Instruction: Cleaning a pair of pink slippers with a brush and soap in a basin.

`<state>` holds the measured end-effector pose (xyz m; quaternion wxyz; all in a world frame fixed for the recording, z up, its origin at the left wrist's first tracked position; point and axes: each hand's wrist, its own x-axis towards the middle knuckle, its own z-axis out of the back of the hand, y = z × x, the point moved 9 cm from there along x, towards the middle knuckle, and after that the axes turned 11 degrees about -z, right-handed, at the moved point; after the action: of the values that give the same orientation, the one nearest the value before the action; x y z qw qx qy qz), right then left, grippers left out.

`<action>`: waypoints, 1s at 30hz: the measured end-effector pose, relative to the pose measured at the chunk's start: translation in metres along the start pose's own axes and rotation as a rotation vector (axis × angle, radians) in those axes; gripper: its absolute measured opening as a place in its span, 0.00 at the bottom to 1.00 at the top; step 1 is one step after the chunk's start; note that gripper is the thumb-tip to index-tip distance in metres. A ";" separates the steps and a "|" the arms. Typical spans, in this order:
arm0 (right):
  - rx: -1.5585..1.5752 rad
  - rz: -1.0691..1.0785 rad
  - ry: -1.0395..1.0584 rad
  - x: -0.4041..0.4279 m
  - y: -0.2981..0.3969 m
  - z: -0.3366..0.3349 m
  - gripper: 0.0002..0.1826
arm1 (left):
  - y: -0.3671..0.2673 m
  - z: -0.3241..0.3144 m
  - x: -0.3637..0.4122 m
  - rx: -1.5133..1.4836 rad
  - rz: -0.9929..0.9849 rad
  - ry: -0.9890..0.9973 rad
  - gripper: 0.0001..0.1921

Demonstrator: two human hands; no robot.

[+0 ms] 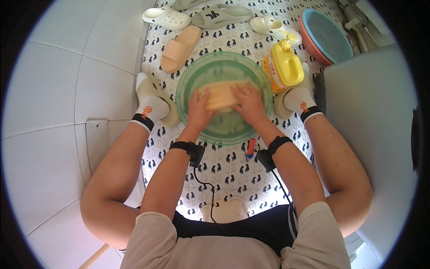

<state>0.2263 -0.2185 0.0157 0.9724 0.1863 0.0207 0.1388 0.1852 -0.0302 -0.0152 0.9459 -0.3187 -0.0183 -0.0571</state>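
A green translucent plastic basin (218, 136) with water in it stands on the floor between my feet. In it lies a peach-coloured slide slipper (220, 95), partly hidden by my hands and blurred. My left hand (200, 109) rests on the slipper's left end, fingers spread. My right hand (248, 102) is at its right end, fingers over the edge; whether either one grips it is hard to tell. A second peach slide (181, 48) lies outside the basin, at its upper left. Against the basin's upper right stands a yellow detergent bottle (287, 67) with a pump.
White clogs (168, 18) and grey slippers (221, 16) lie beyond the basin. Stacked blue and pink basins (326, 37) are at the upper right. A small red and blue tube (251, 148) lies near my right wrist. A tiled wall is left, a grey appliance (366, 111) right.
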 end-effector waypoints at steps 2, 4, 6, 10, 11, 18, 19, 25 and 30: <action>0.027 -0.001 -0.017 0.001 -0.006 -0.004 0.36 | -0.001 0.000 0.000 -0.034 -0.028 -0.014 0.45; 0.028 -0.009 0.013 0.003 -0.006 -0.007 0.34 | -0.001 0.003 -0.001 -0.060 -0.049 -0.032 0.42; 0.037 -0.017 0.031 0.003 -0.006 -0.008 0.33 | -0.004 0.008 -0.002 -0.018 -0.073 -0.081 0.36; 0.058 0.022 -0.028 0.004 -0.009 -0.006 0.29 | -0.005 0.013 -0.001 -0.018 -0.088 -0.139 0.34; 0.054 0.022 -0.030 0.005 -0.012 -0.006 0.29 | -0.003 0.014 0.003 -0.123 -0.080 -0.157 0.32; 0.041 0.003 -0.058 0.000 0.000 0.025 0.24 | 0.008 0.014 0.001 -0.393 0.138 -0.112 0.20; 0.044 -0.054 0.035 0.001 -0.001 0.024 0.24 | 0.006 0.018 0.000 -0.393 0.135 -0.116 0.20; 0.100 0.034 -0.033 0.003 -0.007 0.028 0.19 | 0.001 0.021 0.006 -0.316 0.088 -0.139 0.21; 0.301 0.043 -0.122 0.009 -0.026 0.039 0.20 | 0.024 0.013 0.004 -0.430 0.334 -0.207 0.32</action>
<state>0.2451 -0.2527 0.0424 0.9298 0.3383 -0.0217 0.1435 0.1921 -0.0034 -0.0188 0.8462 -0.5145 -0.0496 0.1298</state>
